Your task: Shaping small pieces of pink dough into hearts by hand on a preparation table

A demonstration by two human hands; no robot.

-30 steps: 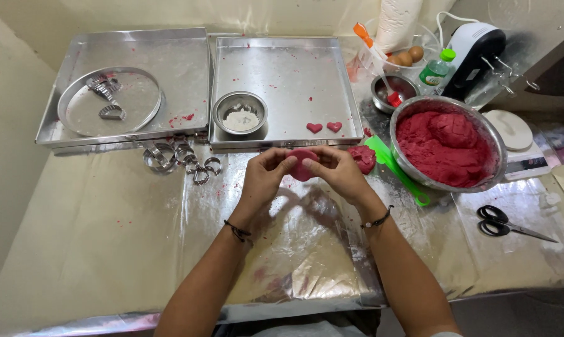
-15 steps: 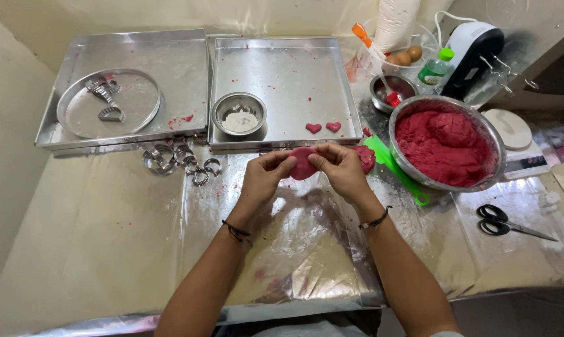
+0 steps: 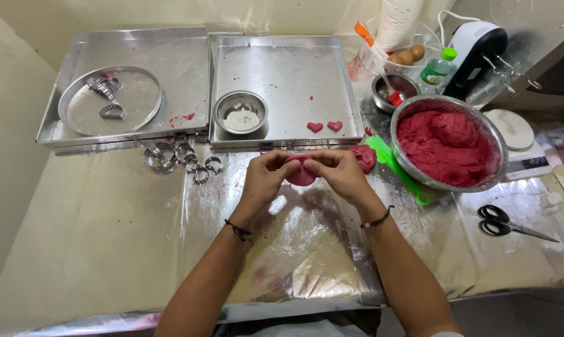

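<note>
foil-covered counter (image 3: 138,249): red dough lump (image 3: 300,175) sits pinched between left hand (image 3: 266,181) and right hand (image 3: 338,175), fingers closed on either side.

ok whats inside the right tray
A small bowl of white powder and two red dough hearts on the tray. Whatever lies under the bowl is hidden.

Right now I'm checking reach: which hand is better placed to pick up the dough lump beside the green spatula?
Right, probably. The right hand sits next to the dough lump; the left hand is further off, across the dough piece both hold.
</note>
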